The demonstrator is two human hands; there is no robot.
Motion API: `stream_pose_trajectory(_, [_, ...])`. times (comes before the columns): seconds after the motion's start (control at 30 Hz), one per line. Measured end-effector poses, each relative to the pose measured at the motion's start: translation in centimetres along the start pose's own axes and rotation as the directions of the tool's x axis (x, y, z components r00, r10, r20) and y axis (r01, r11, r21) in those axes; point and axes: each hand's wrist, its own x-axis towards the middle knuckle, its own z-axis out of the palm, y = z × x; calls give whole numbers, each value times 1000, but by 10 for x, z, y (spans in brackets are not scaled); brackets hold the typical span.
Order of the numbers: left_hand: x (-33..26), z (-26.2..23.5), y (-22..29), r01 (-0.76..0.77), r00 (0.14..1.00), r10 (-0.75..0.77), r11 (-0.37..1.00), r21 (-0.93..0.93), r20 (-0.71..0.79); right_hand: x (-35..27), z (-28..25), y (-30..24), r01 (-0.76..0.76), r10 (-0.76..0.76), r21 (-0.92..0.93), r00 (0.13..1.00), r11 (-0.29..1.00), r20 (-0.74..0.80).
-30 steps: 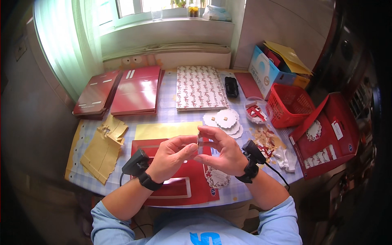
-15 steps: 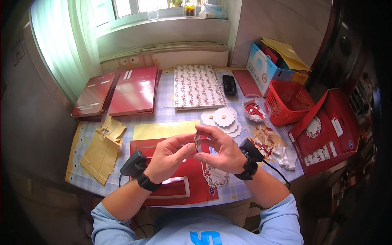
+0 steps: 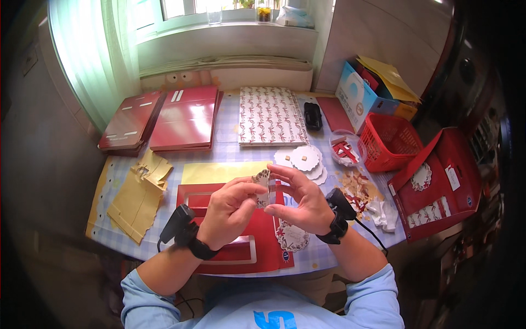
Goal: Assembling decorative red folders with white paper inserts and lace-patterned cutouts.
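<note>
Over the middle of the table, my right hand (image 3: pixel 302 204) grips the edge of a small scalloped floral card tag (image 3: pixel 262 180), which is tilted upright between fingers and thumb. My left hand (image 3: pixel 233 211) is closed, index finger and thumb drawn together in front of the tag's face; whatever they pinch is hidden. Beneath my hands lies a flat dark-red card folder (image 3: pixel 227 268) with pale-edged windows. Another round floral tag (image 3: pixel 291 237) rests at its right side. Just beyond are several white scalloped tags (image 3: pixel 305 157), two bearing small tan squares.
Dark-red folders (image 3: pixel 183 120) are stacked back left, near a patterned stack (image 3: pixel 271 115) and a black case (image 3: pixel 313 116). Torn yellow paper (image 3: pixel 134 205) lies left. Rightward are a clear tub (image 3: pixel 347 148), red basket (image 3: pixel 392 142), blue box (image 3: pixel 356 98), paper scraps (image 3: pixel 356 189) and an opened red box (image 3: pixel 438 186).
The tag has turned from edge-on to show its floral face. My left fingers have drawn together and shifted slightly across its front, while my right hand keeps its hold.
</note>
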Motion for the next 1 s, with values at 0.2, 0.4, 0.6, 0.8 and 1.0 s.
stream_pose_trajectory(0.2, [3, 5, 19, 127, 992, -127, 989, -82, 10, 0, -1, 2, -67, 66, 152, 998, 986, 15])
stream_pose_trajectory(0.4, [4, 6, 10, 38, 999, -40, 997, -73, -21, 0, -1, 5, -78, 52, 279, 994, 957, 100])
stream_pose_trajectory(0.6, [3, 3, 12, 50, 998, -49, 998, 29, -30, 1, -2, 6, -81, 41, 322, 991, 943, 130])
stream_pose_trajectory(0.8, [3, 6, 11, 99, 995, -101, 993, -69, -22, 0, -3, 1, -92, 55, 306, 990, 948, 128])
stream_pose_trajectory(1.0, [3, 7, 8, 35, 999, -35, 995, -97, 2, -1, -3, -4, -156, 125, 284, 984, 946, 124])
